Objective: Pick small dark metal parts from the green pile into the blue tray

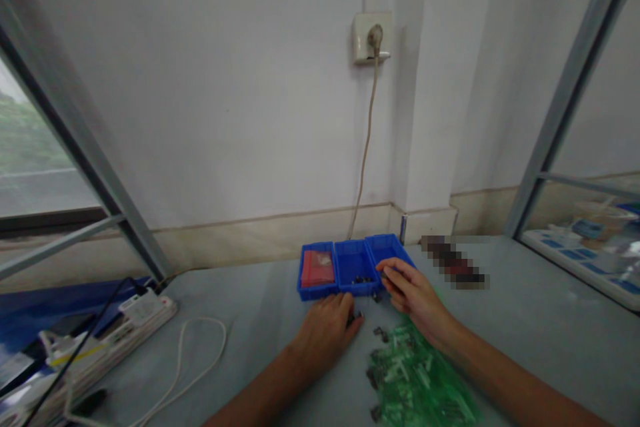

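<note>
- Far to the left of the middle blue bin [354,260], a white power strip [163,313] lies on the desk [260,320]; a thin white cable [223,339] makes a loop between them.
- Directly on the left side of the middle bin stands the left bin [316,292], with a red packet [317,270] inside.
- In front of the middle bin, a little to its left, the left hand [325,327] rests low at the desk. Its fingers bend around a small dark part [353,319], but I cannot tell if they really grip it.
- The middle bin itself contains a few small dark pieces [361,279]; one loose piece [376,297] lies just before its right front corner.
- Beside the middle bin, on its right, is the right bin [385,247]. The right hand [411,292] is in front of it, fingertips pinched together, apparently on a tiny part.
- Nearer to the person than the middle bin, and to its right, lie green plastic bags [420,373] with dark parts at their edge.
- I judge the step in hand to be handling small parts singly. The next move calls for a light pinch and enough clearance above the bin rims.
</note>
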The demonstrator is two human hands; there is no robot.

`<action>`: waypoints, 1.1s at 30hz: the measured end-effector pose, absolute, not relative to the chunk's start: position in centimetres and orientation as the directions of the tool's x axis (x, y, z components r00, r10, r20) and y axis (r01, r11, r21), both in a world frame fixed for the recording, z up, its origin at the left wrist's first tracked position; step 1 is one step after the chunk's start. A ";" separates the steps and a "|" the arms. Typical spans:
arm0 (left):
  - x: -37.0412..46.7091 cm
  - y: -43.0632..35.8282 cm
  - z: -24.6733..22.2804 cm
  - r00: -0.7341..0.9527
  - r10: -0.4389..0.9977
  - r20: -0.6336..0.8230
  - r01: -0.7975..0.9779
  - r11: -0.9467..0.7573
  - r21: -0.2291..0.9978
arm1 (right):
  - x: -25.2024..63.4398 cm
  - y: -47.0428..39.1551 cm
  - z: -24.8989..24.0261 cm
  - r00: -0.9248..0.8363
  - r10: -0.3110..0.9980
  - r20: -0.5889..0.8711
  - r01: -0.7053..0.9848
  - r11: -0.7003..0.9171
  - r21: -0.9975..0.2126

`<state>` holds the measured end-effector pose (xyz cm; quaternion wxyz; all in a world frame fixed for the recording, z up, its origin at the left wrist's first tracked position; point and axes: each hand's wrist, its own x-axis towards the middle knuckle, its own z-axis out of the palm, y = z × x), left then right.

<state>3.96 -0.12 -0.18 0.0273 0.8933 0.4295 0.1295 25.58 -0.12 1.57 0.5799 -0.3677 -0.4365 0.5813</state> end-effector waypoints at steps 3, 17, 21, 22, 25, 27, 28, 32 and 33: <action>4.0 -0.1 -0.1 0.596 0.775 0.209 0.759 -0.629 0.170 | 25.6 -0.1 1.5 -0.037 0.990 0.138 -0.282 0.122 -0.952; 4.0 -0.2 0.3 0.606 0.770 0.199 0.747 -0.637 0.190 | 25.5 -0.6 1.9 -0.016 0.965 0.262 0.052 0.262 -0.964; 4.0 -0.1 0.2 0.612 0.764 0.205 0.739 -0.645 0.194 | 25.4 -0.7 2.1 -0.001 0.972 0.235 -0.008 0.235 -0.972; 4.0 -0.1 0.2 0.613 0.762 0.207 0.738 -0.646 0.194 | 25.3 -0.7 2.1 0.002 0.973 0.229 -0.021 0.229 -0.973; 4.0 0.0 0.1 0.611 0.764 0.209 0.740 -0.644 0.191 | 25.3 -0.6 2.0 0.012 0.977 0.215 -0.051 0.215 -0.975; 4.1 0.0 -0.1 0.611 0.763 0.212 0.740 -0.645 0.190 | 25.3 -0.6 2.0 0.014 0.976 0.216 -0.069 0.216 -0.974; 4.1 0.1 -0.2 0.612 0.760 0.216 0.738 -0.648 0.190 | 25.3 -0.6 2.0 0.012 0.976 0.216 -0.078 0.216 -0.973; 4.0 0.3 -0.6 0.626 0.745 0.230 0.724 -0.665 0.183 | 25.4 -0.5 1.9 0.006 0.980 0.199 -0.105 0.198 -0.975; 4.0 0.3 -0.7 0.631 0.740 0.232 0.720 -0.670 0.180 | 25.4 -0.5 1.9 0.005 0.981 0.194 -0.109 0.194 -0.975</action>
